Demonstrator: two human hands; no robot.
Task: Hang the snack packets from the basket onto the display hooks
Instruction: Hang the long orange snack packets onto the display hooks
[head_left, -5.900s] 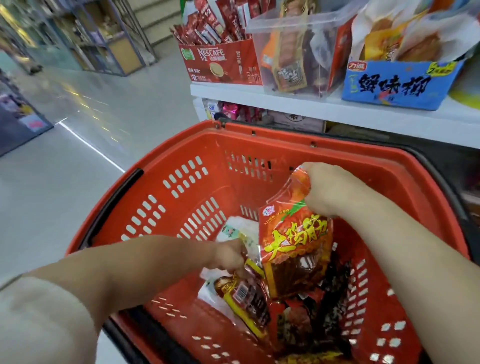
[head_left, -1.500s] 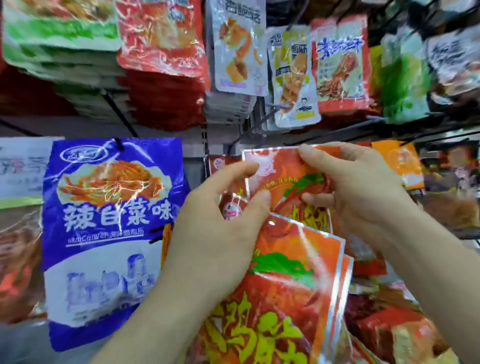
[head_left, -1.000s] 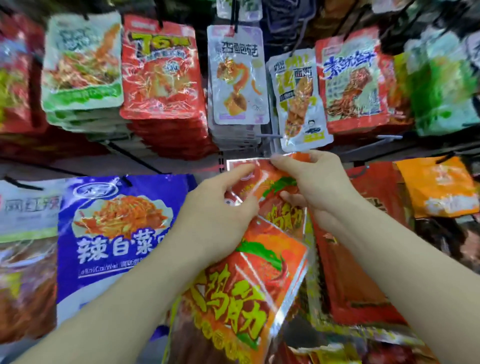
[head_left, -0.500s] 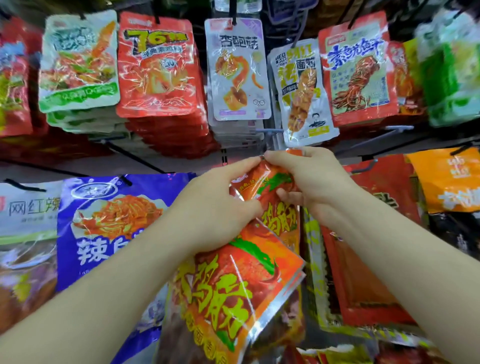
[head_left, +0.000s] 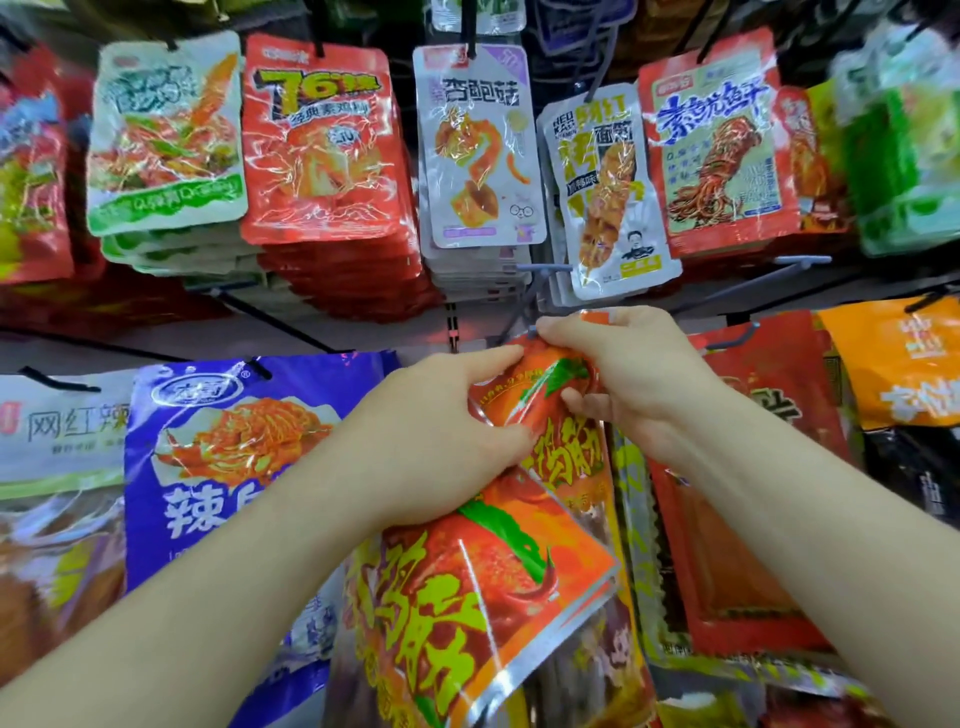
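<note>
Right hand: the right hand is pinching the crumpled top edge of the upper orange-red foil snack packet, with its fingertips curling over that edge.
Left hand: the left hand is gripping the same packet from the left between thumb and forefinger. The lower orange-red foil snack packet with yellow-green lettering is sticking out from under its palm, tilting towards the camera.
Hands together: both are clamping the upper packet and working close together, with their fingertips nearly meeting.
Task packet: it is being held up right at the tip of the thin grey wire display hook. Whether its hole is already on the wire cannot be told.
Lower row: a large blue-purple glossy packet is hanging just left of the left hand. A flat red packet and an orange packet are hanging to the right.
Upper row: a green-and-white packet, a red packet marked 76, a white-and-lilac packet, a white-and-yellow packet and a red-and-cream packet are hanging in stacks above the hands.
</note>
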